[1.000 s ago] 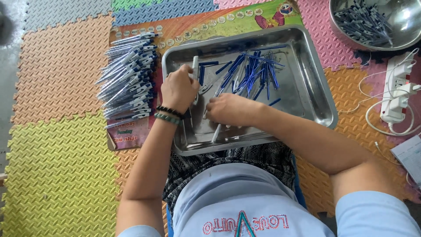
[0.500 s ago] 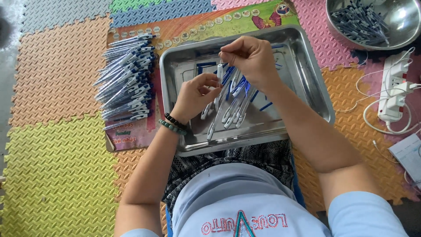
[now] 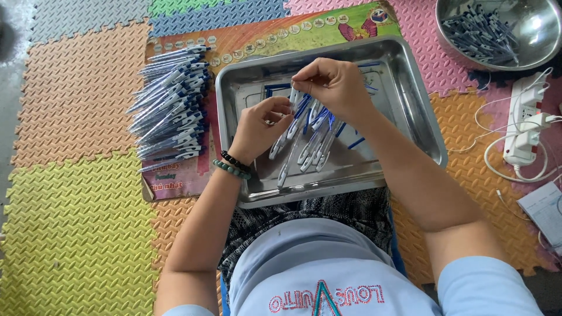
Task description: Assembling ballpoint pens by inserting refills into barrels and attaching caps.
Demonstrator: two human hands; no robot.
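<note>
A steel tray [image 3: 418,108] lies in front of me on the foam mat floor. Over its middle, my left hand [image 3: 257,129] grips a fan of white-and-blue pens [image 3: 307,143] that hang down toward me. My right hand [image 3: 333,85] is just above them, fingers pinched on the top end of one pen in the bunch. Thin blue refills [image 3: 357,142] lie loose on the tray floor. Beaded bracelets sit on my left wrist.
A big pile of finished white-and-blue pens [image 3: 170,102] rests on a printed sheet left of the tray. A steel bowl [image 3: 541,32] with dark pen parts stands at the top right. A white power strip [image 3: 521,126] with cables lies at the right, papers [image 3: 544,210] below it.
Both hands have come up from the tray floor. The left now holds a bunch of pens over the middle, and the right has moved from the far side to pinch the bunch's top.
</note>
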